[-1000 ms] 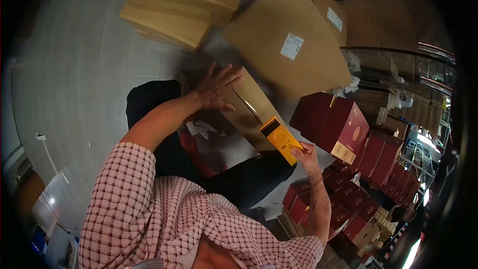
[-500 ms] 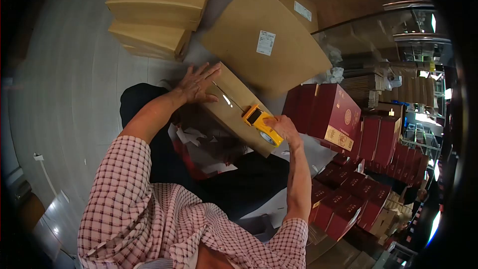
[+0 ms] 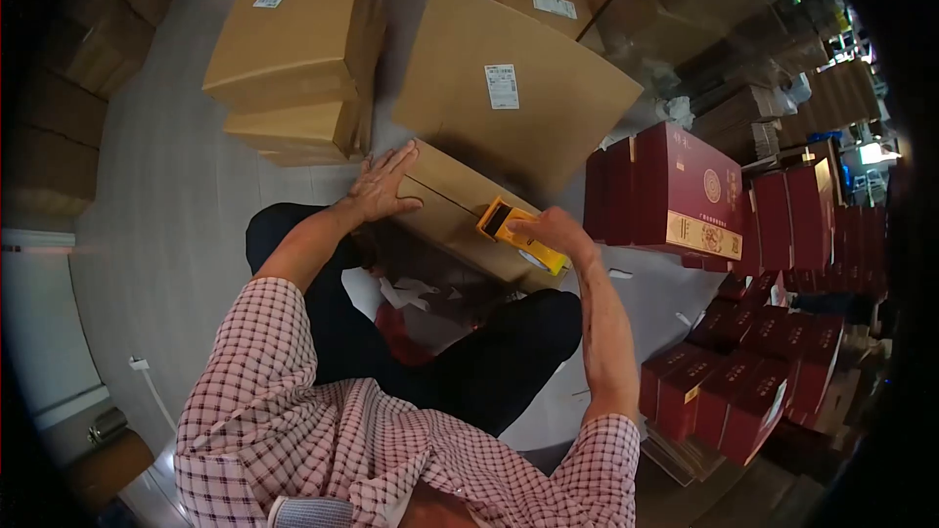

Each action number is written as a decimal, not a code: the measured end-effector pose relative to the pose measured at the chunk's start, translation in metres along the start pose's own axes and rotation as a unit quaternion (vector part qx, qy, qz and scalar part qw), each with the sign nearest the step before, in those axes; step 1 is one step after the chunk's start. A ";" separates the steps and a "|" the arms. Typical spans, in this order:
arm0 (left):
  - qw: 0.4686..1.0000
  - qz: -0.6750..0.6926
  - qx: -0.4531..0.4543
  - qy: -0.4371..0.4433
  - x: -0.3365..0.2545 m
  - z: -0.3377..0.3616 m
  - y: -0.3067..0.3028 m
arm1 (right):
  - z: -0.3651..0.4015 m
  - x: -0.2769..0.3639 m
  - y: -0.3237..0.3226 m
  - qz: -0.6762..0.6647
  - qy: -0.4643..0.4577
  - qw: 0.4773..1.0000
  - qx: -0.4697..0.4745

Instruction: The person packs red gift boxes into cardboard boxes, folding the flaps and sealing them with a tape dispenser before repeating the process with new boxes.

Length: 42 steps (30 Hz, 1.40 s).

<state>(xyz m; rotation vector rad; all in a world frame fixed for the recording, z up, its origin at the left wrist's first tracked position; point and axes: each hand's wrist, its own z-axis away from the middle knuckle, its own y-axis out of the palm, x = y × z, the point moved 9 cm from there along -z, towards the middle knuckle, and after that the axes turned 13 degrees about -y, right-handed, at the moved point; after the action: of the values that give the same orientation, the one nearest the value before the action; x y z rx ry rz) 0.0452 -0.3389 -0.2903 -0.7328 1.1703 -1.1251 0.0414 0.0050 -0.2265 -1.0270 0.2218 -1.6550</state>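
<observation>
A long brown cardboard box point(image 3: 440, 220) lies across in front of my knees, with a dark seam between its top flaps. My left hand point(image 3: 384, 184) rests on the box's left end, its fingers spread. Near the right end, my right hand point(image 3: 558, 233) is wrapped round a yellow tape dispenser point(image 3: 518, 240), which sits on the seam. Part of the dispenser is hidden under my fingers.
A large labelled carton point(image 3: 528, 68) stands just behind the box. Stacked cartons point(image 3: 284, 39) are at the upper left. Dark red boxes point(image 3: 655, 191) stand at the right, with more red boxes point(image 3: 738, 381) below. Paper scraps point(image 3: 406, 293) lie between my legs.
The view has shifted, showing more cartons at the left. The tape dispenser stays near the right end in my right hand. A shiny glint on the seam is gone.
</observation>
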 end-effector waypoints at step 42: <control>0.986 0.106 -0.056 0.115 -0.042 -0.114 -0.002 | 0.015 -0.003 -0.011 -0.012 -0.054 0.998 -0.043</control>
<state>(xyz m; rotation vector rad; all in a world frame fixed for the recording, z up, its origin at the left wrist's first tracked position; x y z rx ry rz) -0.0638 -0.2889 -0.3059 -0.5572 1.4810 -0.9884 0.0443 0.0173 -0.2122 -1.1850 0.2118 -1.6168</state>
